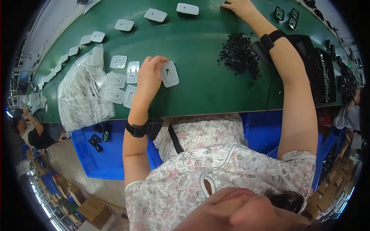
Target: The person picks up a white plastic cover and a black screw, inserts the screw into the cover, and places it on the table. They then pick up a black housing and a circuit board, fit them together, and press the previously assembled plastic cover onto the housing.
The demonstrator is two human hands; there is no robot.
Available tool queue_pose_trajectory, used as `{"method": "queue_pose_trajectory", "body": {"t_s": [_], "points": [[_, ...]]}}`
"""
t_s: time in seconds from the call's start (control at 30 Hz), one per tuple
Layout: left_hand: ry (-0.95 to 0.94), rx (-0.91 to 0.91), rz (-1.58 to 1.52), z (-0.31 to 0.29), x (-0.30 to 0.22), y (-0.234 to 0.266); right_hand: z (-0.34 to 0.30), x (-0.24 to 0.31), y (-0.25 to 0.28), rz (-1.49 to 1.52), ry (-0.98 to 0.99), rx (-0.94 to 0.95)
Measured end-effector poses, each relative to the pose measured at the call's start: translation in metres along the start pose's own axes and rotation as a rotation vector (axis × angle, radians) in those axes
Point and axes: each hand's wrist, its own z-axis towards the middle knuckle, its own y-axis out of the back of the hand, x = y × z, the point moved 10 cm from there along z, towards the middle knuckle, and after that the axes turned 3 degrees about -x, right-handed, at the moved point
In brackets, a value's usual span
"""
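Note:
My left hand is closed at the left edge of a shallow white plastic tray with a small dark mark in its middle; the tray lies on the green table. Far forward, at the top edge of the view, my right hand has its fingers closed on a small black part, cut off by the frame. Left of my left hand lie several clear-white trays, among them one tray. A clear plastic bag full of similar trays sits beside them.
A heap of small black pieces lies right of the middle. White trays line the far side in a curve. Green circuit boards in black housings sit far right, near a black box. A blue bin stands below the table edge.

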Motion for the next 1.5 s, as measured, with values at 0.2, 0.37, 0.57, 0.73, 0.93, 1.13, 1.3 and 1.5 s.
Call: {"method": "queue_pose_trajectory", "body": {"t_s": [0.2, 0.37, 0.57, 0.73, 0.93, 1.13, 1.3, 1.5], "points": [[-0.084, -0.258, 0.407, -0.040, -0.024, 0.011, 0.012, -0.011, 0.008, -0.131, -0.145, 0.213], [-0.246, -0.309, 0.574, -0.047, -0.038, -0.006, -0.011, 0.068, 0.074, 0.408, -0.327, -0.076], [-0.384, -0.270, 0.323, -0.060, -0.035, 0.004, -0.021, 0.156, 0.086, 0.652, -0.145, -0.128], [-0.473, -0.207, 0.151, -0.056, -0.036, -0.005, -0.025, 0.158, 0.083, 0.759, -0.212, -0.012], [-0.342, -0.311, -0.145, -0.064, -0.019, 0.015, -0.023, 0.202, 0.129, 1.036, -0.092, -0.179], [-0.414, -0.210, 0.007, -0.067, -0.022, 0.007, -0.016, 0.224, 0.122, 0.985, 0.012, -0.092], [-0.436, -0.196, 0.118, -0.071, -0.025, 0.004, -0.022, 0.230, 0.126, 0.902, 0.036, -0.137], [-0.498, -0.173, 0.320, -0.075, -0.038, 0.002, -0.033, 0.235, 0.135, 0.770, 0.042, -0.231]]}}
